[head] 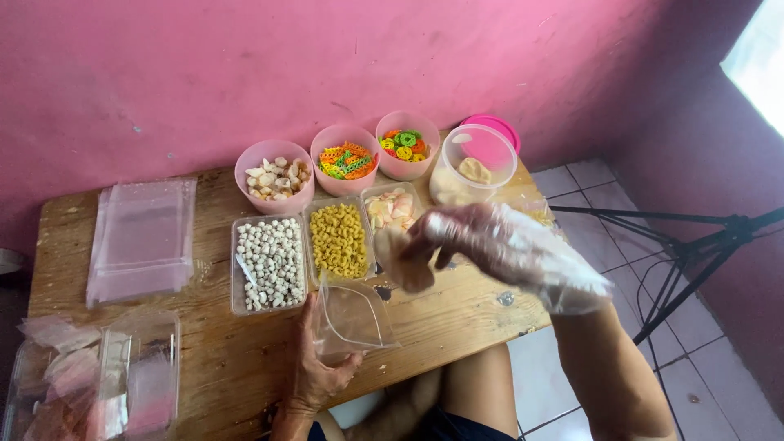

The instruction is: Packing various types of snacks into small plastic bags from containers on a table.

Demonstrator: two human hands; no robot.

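At the far left, a clear box (139,367) of filled packets is cut off by the frame edge. My bare left hand (314,371) pinches a small clear plastic bag (353,318) at its lower edge, holding its mouth upward near the table's front edge. My right hand (498,245), in a loose plastic glove, is blurred; its fingers curl around a pale cracker (400,260) just above the bag. The worn wooden table (220,343) stands against a pink wall (245,73); a black tripod (694,245) stands on floor tiles
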